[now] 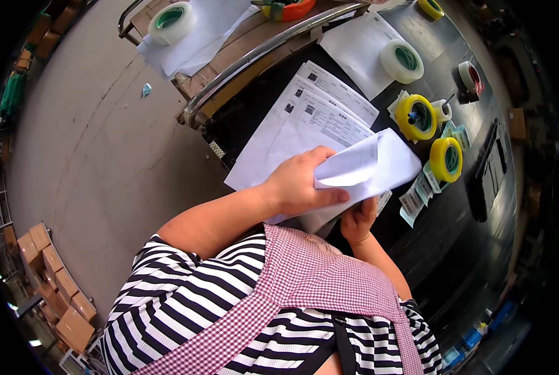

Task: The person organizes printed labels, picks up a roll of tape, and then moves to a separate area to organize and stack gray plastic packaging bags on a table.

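- Left hand grips a folded bundle of white paper sheets above the black table, fingers clamped over its edge
- Right hand holds the bundle's underside, fingers curled
- Yellow tape rolls lie just beside

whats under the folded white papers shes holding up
Under the folded white papers the right hand grips from below, the left hand on top. Below lie printed sheets on the black table; the sheets' near edges are covered.
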Demonstrator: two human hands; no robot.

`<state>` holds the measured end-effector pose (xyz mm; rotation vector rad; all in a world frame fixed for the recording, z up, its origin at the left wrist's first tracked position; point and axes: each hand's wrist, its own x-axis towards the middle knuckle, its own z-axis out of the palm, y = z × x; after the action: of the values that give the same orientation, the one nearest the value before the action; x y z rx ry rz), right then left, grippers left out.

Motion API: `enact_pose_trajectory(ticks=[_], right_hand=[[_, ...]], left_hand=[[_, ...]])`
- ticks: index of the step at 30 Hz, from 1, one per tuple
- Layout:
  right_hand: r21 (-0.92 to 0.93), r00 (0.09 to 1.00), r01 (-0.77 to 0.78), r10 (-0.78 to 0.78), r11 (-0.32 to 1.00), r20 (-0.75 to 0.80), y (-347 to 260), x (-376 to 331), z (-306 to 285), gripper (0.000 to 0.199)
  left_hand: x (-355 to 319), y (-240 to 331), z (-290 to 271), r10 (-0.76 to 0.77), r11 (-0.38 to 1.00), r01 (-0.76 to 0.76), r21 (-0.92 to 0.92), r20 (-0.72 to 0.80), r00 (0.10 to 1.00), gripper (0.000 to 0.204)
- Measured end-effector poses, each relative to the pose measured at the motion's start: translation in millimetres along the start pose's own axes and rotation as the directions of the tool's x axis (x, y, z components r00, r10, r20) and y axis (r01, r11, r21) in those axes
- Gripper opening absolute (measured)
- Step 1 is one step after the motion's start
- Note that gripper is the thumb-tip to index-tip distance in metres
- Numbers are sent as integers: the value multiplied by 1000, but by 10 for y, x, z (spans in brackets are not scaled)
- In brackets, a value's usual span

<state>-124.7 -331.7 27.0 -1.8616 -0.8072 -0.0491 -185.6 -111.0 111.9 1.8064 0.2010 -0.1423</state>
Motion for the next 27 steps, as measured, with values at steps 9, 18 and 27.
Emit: enact_pose_trajectory(ticks=[9, 18, 27], right_hand=[[-11, 996, 69, -68, 998, 62, 42, 27, -21, 46], [75, 996, -67, 63, 995, 57, -148, 195, 5, 47], [96, 994, -114, 113, 989, 13, -86, 259, 23, 44]], left_hand=[[146, -211, -62, -87, 996, 87, 0, -102, 991, 37], [156, -450, -123, -19, 996, 48, 71, -365, 931, 27], [85, -683, -596, 37, 993, -91, -80, -516, 856, 25]])
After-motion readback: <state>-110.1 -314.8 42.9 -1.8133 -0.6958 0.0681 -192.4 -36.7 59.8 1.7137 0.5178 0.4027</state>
